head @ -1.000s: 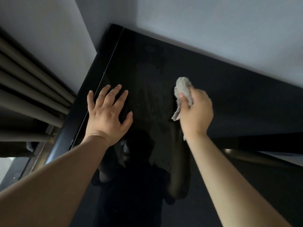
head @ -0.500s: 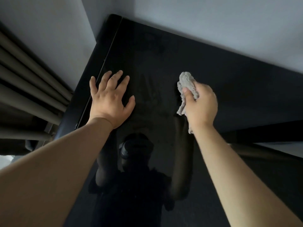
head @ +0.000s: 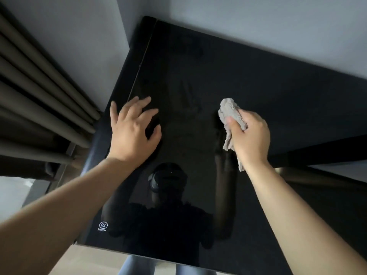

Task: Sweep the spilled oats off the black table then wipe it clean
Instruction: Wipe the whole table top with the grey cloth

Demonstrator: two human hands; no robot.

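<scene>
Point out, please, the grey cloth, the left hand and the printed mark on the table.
grey cloth (head: pixel 230 111), head view, its bunched top end.
left hand (head: pixel 131 135), head view, the back of the hand.
printed mark (head: pixel 103 225), head view, its oval emblem.

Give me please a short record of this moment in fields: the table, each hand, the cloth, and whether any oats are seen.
surface: black table, glossy, reflects the person
support: left hand, fingers spread, rests on the table near its left edge
tool: grey cloth, crumpled
grip: right hand holds the cloth over mid-table; contact unclear
oats: none visible
smears: faint, between the hands
beside: curtain, left of the table
</scene>
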